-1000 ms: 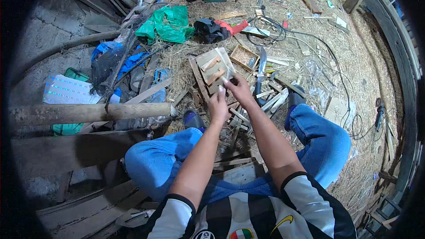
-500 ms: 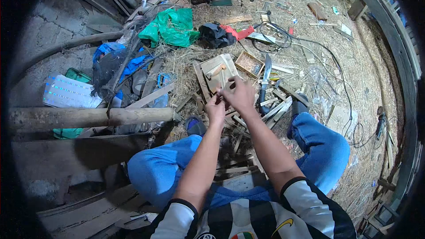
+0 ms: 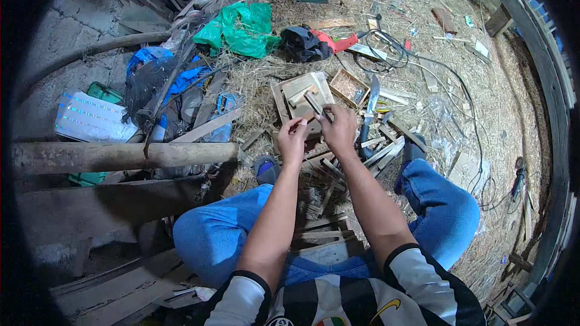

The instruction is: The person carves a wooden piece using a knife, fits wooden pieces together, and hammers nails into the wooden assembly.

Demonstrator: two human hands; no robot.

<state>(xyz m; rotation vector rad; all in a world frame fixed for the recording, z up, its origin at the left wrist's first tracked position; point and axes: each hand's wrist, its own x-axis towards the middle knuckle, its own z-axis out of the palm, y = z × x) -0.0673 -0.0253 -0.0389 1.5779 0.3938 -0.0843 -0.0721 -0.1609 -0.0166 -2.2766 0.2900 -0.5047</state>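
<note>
In my right hand (image 3: 339, 128), a short narrow strip (image 3: 313, 102) with light edges and a dark middle sticks out past the closed thumb and fingers. It angles up and left over the wooden boards (image 3: 322, 84) on the ground. Beside it, my left hand (image 3: 292, 141) is pinched closed, its fingertips at the near edge of the boards; what they grip is too small to make out. Right of the boards are a shallow wooden box (image 3: 345, 86) of small bits and a big knife (image 3: 372, 96) with a dark handle.
Wood scraps (image 3: 380, 156) lie between my feet. A red power tool (image 3: 336, 42) with a black cord and a green plastic bag (image 3: 244, 29) lie beyond the boards. A horizontal pole (image 3: 127, 158) spans the left side. Straw covers the ground.
My hands have drawn apart, the right one moving slightly right and down. The narrow strip now shows clearly in my right hand. The whole view has shifted a little.
</note>
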